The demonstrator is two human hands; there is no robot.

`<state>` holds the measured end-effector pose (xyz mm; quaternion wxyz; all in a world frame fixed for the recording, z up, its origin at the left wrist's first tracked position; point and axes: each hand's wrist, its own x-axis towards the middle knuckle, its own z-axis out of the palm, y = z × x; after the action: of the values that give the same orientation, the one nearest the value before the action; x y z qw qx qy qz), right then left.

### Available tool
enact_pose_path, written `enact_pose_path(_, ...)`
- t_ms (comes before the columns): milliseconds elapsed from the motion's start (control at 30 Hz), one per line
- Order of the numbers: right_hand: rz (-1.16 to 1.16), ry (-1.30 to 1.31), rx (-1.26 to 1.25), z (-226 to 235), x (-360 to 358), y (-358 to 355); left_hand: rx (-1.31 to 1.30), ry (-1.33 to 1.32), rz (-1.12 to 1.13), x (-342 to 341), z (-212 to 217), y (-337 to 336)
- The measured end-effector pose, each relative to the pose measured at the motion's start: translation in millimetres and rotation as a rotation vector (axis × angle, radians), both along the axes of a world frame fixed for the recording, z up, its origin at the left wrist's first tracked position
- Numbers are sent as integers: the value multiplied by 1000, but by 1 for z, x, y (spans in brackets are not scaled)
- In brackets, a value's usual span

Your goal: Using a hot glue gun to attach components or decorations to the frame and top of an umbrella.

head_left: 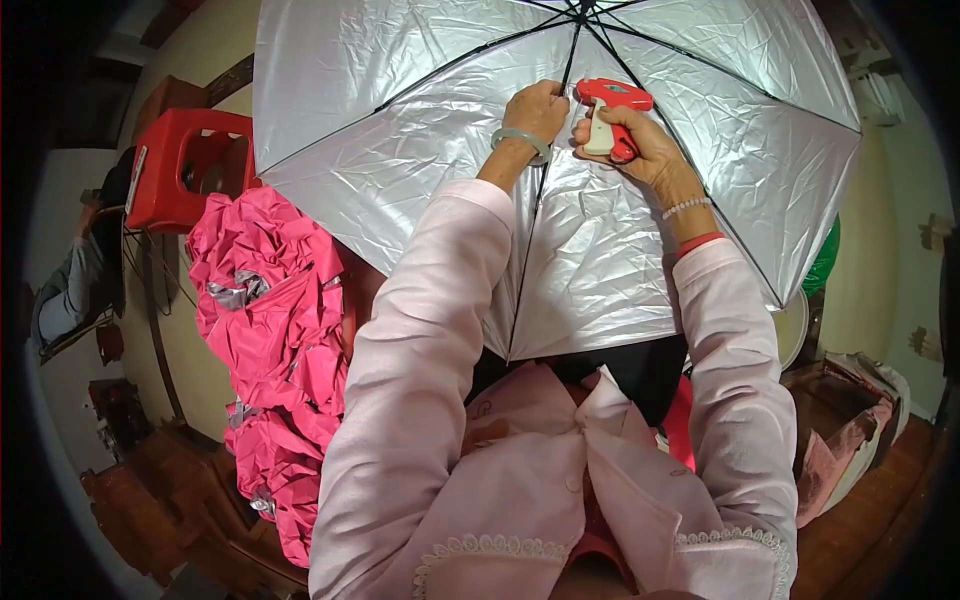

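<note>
An open umbrella [400,170] with a silver inner lining lies spread in front of me, inner side up, its dark ribs meeting at the hub [585,12] at the top edge. My left hand [537,113] is closed with its fingertips pinching at a thin black rib [570,65]. Just right of it, my right hand [648,148] wraps round the handle of a red and white tagging gun [618,93]. The gun is held over the lining, close to the left hand but apart from it. Its needle tip cannot be made out.
Crumpled pink, silver-lined fabric [270,330] is heaped at my left. Behind it stands a red plastic stool [165,180]. A person's grey sleeve [68,295] shows at far left. Something green [823,262] sits beyond the umbrella's right edge, and pinkish cloth [840,460] hangs at lower right.
</note>
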<state>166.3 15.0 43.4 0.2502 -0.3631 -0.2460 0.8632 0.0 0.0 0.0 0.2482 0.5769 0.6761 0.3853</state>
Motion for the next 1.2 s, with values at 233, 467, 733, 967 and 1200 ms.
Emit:
enact_pose_path(233,-109,32,55,-2,-6,-1,-6,12,-5,-4,0,1)
enact_pose_path(467,-142,-9,61,-1,-9,-2,-5,28,-22,-6,0,2)
enact_pose_path(733,-162,-119,272,6,-1,10,23,52,-41,-6,-2,2)
enact_pose_path(967,-190,-302,404,21,23,36,-101,-13,-125,-15,-4,8)
enact_pose_path(1200,-159,-402,465,28,36,43,-90,404,-246,-50,24,27)
